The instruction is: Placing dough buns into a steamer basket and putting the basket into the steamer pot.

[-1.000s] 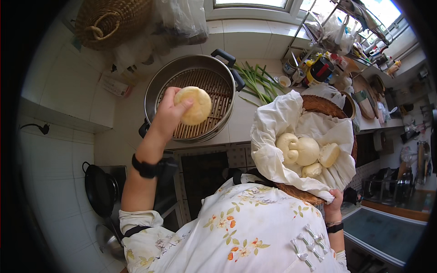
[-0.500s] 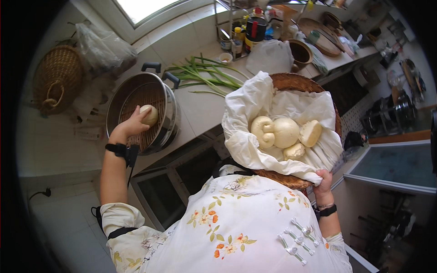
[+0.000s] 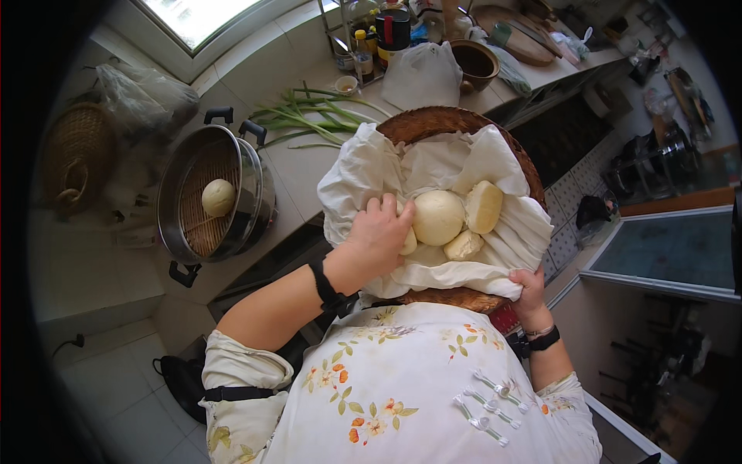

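Note:
My left hand point(image 3: 374, 238) reaches into the cloth-lined wicker basket point(image 3: 439, 118), its fingers curled over a steamed bun point(image 3: 410, 240) that is mostly hidden beneath them. With my right hand point(image 3: 529, 294) I grip the basket's near right edge, together with the white cloth point(image 3: 354, 172). Beside my left fingers lie a large round bun point(image 3: 438, 217), an oblong bun point(image 3: 485, 206) and a smaller rough-sided piece point(image 3: 464, 245). Over to the left, a single round bun point(image 3: 219, 198) sits on the slatted mat point(image 3: 202, 232) inside a metal steamer pot point(image 3: 256, 179).
Green onions point(image 3: 313, 116) lie on the counter point(image 3: 290, 174) behind the pot. A white plastic bag point(image 3: 421, 76), a brown pot point(image 3: 475, 63) and several bottles point(image 3: 362, 51) stand farther back. A woven basket point(image 3: 77, 151) hangs at the left wall.
My left hand has let go of the round bun in the steamer and moved right, onto the curled bun in the basket. My right hand keeps its grip; the view has shifted.

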The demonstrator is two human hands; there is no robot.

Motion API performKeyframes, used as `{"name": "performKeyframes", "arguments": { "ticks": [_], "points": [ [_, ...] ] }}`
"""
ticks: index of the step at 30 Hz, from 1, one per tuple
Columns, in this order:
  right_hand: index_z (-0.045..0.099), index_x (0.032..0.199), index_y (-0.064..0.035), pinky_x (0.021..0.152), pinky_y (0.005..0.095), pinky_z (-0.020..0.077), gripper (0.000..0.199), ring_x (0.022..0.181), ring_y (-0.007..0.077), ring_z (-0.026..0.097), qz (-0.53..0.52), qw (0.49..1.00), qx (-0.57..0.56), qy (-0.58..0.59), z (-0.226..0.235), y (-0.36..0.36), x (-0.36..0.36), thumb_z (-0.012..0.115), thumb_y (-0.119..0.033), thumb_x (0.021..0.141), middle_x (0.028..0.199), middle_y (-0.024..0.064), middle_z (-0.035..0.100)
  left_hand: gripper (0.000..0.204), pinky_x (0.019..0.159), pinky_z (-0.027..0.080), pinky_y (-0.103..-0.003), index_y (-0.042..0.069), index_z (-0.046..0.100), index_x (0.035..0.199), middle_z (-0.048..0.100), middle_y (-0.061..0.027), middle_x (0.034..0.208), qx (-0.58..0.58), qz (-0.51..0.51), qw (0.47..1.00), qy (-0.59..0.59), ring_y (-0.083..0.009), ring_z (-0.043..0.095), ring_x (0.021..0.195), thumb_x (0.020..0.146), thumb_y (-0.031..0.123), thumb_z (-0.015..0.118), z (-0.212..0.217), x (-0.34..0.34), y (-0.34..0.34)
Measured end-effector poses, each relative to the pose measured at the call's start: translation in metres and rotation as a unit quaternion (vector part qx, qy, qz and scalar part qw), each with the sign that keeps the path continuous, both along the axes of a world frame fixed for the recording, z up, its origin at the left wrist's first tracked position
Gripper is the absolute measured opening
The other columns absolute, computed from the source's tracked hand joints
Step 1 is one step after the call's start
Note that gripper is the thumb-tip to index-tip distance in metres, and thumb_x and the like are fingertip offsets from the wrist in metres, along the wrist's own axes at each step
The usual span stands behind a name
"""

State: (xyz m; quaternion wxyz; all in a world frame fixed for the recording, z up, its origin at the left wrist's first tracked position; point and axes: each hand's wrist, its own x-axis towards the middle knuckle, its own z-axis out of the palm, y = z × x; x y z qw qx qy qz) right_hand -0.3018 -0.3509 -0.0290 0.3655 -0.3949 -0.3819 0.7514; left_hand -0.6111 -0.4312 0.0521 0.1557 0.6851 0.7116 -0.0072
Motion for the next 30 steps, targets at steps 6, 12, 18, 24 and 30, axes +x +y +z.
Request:
{"name": "performKeyframes", "arguments": {
  "ticks": [6,12,18,24,30],
  "points": [
    [0.047,0.133,-0.0024,0.092,0.0358,0.0484,0.065,0.099,0.0240,0.060,-0.053,0.998,0.025,-0.036,-0.004,-0.014,0.007,0.054,-0.004,0.068,0.117,0.0101,0.060,0.072,0.092,0.048,-0.037,0.005,0.050,0.126,0.056,-0.0150,0.113,0.116,0.091,0.933,-0.327,-0.0311,0.056,0.108,0.063,0.025,0.080,0.000,-0.062,0.001],
    [0.059,0.109,0.0031,0.076,0.0306,0.0509,0.040,0.080,0.0190,0.061,-0.113,0.991,0.014,-0.072,-0.011,-0.030,0.013,0.055,-0.006,0.071,0.097,0.0077,0.063,0.085,0.095,0.046,-0.031,0.006,0.029,0.139,0.045,-0.0081,0.124,0.218,0.249,0.714,-0.617,-0.0194,0.049,0.117,0.067,0.006,0.075,0.091,-0.175,-0.073],
    [0.061,0.086,0.0009,0.067,0.0311,0.0515,0.018,0.066,0.0184,0.061,-0.179,0.981,-0.008,-0.079,0.023,-0.041,-0.018,0.056,-0.006,0.070,0.079,0.0056,0.063,0.068,0.093,0.048,-0.043,0.012,0.054,0.126,0.058,-0.0128,0.121,0.188,0.332,0.912,0.150,-0.0360,0.054,0.109,0.061,0.013,0.075,0.075,-0.359,-0.148],
    [0.054,0.125,0.0053,0.093,0.0346,0.0496,0.059,0.101,0.0265,0.064,-0.135,0.990,-0.004,-0.025,0.041,-0.042,-0.032,0.057,-0.001,0.067,0.117,0.0139,0.064,0.063,0.095,0.047,-0.047,0.015,0.053,0.131,0.048,-0.0069,0.133,-0.026,0.170,0.975,0.142,-0.0361,0.042,0.121,0.071,-0.001,0.067,0.015,-0.377,-0.157],
    [0.054,0.125,0.0051,0.094,0.0338,0.0486,0.059,0.103,0.0257,0.063,-0.152,0.988,-0.005,-0.027,0.048,-0.048,-0.027,0.057,-0.001,0.067,0.118,0.0136,0.064,0.076,0.103,0.044,-0.047,0.011,0.045,0.140,0.035,-0.0170,0.150,0.036,0.169,0.985,0.005,-0.0395,0.036,0.134,0.070,0.001,0.074,0.047,-0.371,-0.135]
  ]
}}
